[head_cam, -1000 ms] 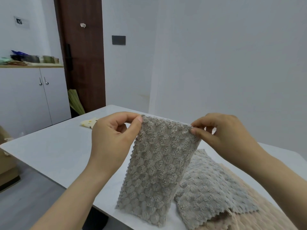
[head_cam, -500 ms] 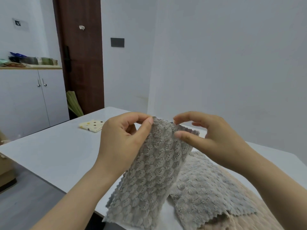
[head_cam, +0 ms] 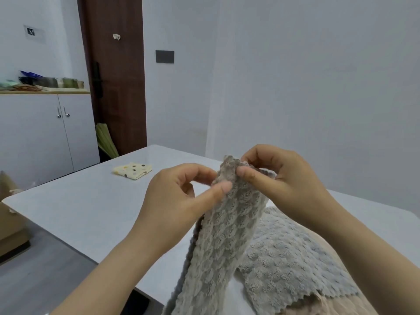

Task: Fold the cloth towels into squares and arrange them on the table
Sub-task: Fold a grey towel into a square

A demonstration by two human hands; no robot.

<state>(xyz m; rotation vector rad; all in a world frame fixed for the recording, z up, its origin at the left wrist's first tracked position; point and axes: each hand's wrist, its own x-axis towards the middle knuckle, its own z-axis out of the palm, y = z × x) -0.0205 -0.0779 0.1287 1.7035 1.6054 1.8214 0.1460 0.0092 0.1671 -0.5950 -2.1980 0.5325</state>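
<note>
Above the white table [head_cam: 79, 212], my left hand [head_cam: 181, 201] and right hand [head_cam: 284, 180] pinch the grey towel [head_cam: 227, 237] at its top, thumbs on the near face, cloth hanging toward the table

The left hand [head_cam: 179, 201] and the right hand [head_cam: 286, 178] are both bare, slender, and long-fingered, with smooth knuckles. The left thumbnail [head_cam: 226, 187] is cut short and rounded, with a plain surface. The right thumbnail [head_cam: 241, 171] looks the same. Behind each hand a narrow wrist widens into a forearm. The left forearm [head_cam: 118, 264] and the right forearm [head_cam: 354, 248] are uncovered as far back from the hands as the view reaches, down to its bottom edge.
</note>
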